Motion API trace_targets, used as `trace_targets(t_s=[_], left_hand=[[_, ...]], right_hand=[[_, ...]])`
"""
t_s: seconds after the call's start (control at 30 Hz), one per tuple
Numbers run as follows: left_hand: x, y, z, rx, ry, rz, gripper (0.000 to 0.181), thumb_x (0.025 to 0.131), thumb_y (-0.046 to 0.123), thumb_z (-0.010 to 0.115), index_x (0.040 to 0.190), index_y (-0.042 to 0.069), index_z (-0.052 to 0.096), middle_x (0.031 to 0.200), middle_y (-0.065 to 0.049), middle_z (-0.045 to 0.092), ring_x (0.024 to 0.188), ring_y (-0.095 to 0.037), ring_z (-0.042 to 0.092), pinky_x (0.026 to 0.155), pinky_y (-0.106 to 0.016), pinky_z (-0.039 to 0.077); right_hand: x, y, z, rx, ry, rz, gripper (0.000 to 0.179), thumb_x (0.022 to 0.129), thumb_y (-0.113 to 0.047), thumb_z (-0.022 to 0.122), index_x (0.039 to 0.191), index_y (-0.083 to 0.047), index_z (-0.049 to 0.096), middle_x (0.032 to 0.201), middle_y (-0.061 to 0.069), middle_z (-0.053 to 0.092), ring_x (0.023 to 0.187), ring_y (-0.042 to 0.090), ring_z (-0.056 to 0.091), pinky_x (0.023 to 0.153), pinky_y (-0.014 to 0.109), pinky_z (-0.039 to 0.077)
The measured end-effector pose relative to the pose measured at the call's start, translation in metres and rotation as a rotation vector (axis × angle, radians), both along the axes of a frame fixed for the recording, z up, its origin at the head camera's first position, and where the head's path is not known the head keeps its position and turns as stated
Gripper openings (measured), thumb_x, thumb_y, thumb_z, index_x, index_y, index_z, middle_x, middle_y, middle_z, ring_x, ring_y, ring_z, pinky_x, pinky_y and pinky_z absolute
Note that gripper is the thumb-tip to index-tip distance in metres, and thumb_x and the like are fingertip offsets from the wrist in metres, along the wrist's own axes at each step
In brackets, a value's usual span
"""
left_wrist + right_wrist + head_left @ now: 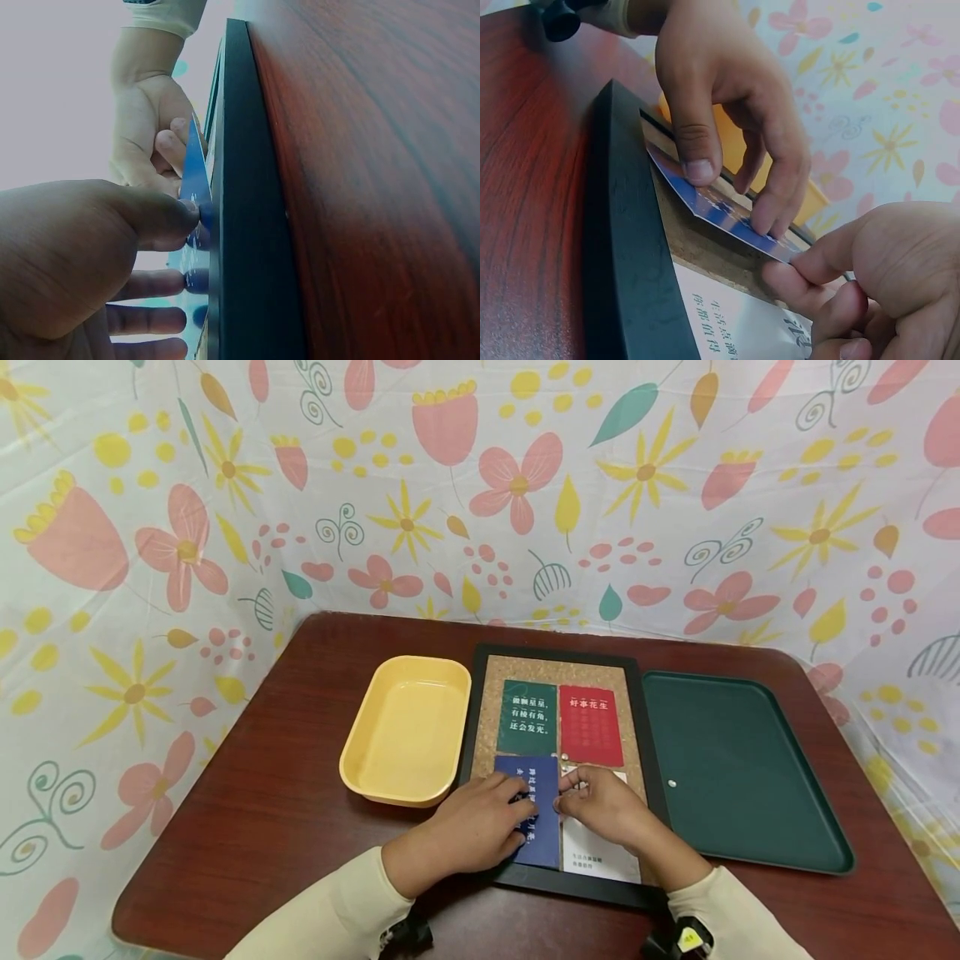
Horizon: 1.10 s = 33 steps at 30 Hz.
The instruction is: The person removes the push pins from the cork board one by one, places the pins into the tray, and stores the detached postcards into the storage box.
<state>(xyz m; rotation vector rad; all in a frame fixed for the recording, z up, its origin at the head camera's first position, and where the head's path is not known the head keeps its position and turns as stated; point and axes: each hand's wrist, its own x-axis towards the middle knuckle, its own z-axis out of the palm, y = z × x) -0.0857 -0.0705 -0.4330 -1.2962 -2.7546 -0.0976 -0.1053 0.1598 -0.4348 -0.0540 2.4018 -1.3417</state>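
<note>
A blue card (546, 843) with white print lies at the lower left of a black-framed cork board (491, 693). My left hand (468, 828) rests its thumb and fingertips on the card's face, fingers spread. At the card's right edge my right hand (606, 806) pinches it between thumb and forefinger. In the right wrist view, the pinched edge of the card stands raised over the cork. Beneath my right hand is a white card (592, 847), partly hidden by it. A green card (528, 739) and a red card (592, 743) are on the board's upper half.
A yellow tray (405, 727) stands left of the board. To the right lies a dark green tray (727, 760), with a small pale pin (672, 783) near its left edge. Flower-patterned cloth (517, 485) hangs behind the brown table (262, 793).
</note>
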Motion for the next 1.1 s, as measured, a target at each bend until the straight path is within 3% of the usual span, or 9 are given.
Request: trace_targets(t_s=[0.43,0.63,0.87,1.1], left_hand=[[-0.001,-0.002,0.005,0.031,0.053,0.0,0.026,0.096,0.038,0.07,0.117,0.023,0.071,0.127,0.001,0.062,0.117,-0.018,0.057,0.094,-0.036,0.05],[-0.003,-0.007,0.013,0.07,0.063,0.024,0.023,0.096,0.036,0.071,0.114,0.022,0.073,0.122,0.002,0.063,0.112,-0.018,0.058,0.091,-0.036,0.051],[-0.011,-0.021,0.024,0.209,0.078,0.094,0.015,0.095,0.028,0.073,0.106,0.018,0.075,0.116,0.001,0.067,0.108,-0.02,0.061,0.089,-0.037,0.051],[-0.019,-0.043,0.036,0.331,0.088,0.228,0.015,0.096,0.022,0.07,0.108,0.016,0.076,0.112,0.0,0.068,0.102,-0.022,0.062,0.084,-0.039,0.052]], right_hand=[[0.004,0.006,0.001,-0.045,0.028,-0.02,0.022,0.094,-0.009,0.068,0.113,0.001,0.063,0.083,0.005,0.071,0.076,0.019,0.057,0.062,0.034,0.041],[0.003,0.01,-0.002,-0.143,-0.014,-0.051,0.023,0.098,-0.006,0.062,0.119,0.003,0.058,0.069,0.006,0.061,0.053,0.012,0.044,0.046,0.024,0.032],[0.004,0.012,-0.002,-0.166,0.013,-0.067,0.027,0.098,-0.008,0.063,0.122,0.005,0.056,0.077,0.008,0.066,0.05,0.012,0.044,0.044,0.024,0.033],[0.003,0.012,-0.002,-0.159,0.014,-0.083,0.028,0.099,-0.008,0.063,0.123,0.004,0.056,0.079,0.008,0.066,0.052,0.015,0.045,0.046,0.026,0.034]])
